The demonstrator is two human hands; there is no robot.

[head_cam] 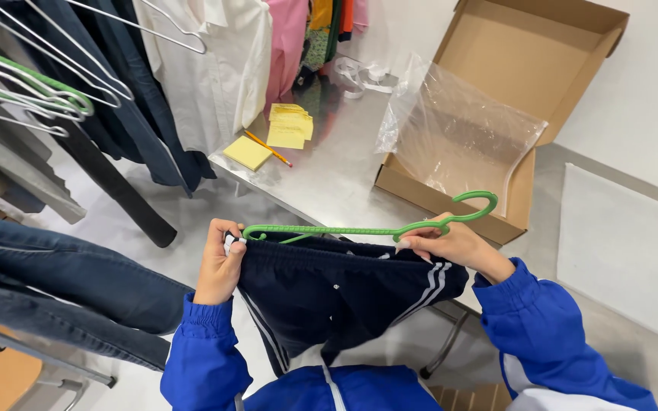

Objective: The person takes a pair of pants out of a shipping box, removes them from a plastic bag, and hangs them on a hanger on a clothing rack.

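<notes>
A pair of navy shorts [336, 293] with white side stripes hangs from a green plastic hanger [367, 229] in front of me. My left hand [221, 262] pinches the waistband and the hanger's left end. At the other end, my right hand [455, 245] grips the hanger near its hook together with the waistband's right side. Both arms wear blue jacket sleeves.
A steel table [329, 171] carries yellow sticky notes [249, 152], a pencil [268, 148], and an open cardboard box [531, 84] holding a clear plastic bag [458, 133]. Clothes hang on a rack [154, 68] at the left, with jeans [55, 293] lower left.
</notes>
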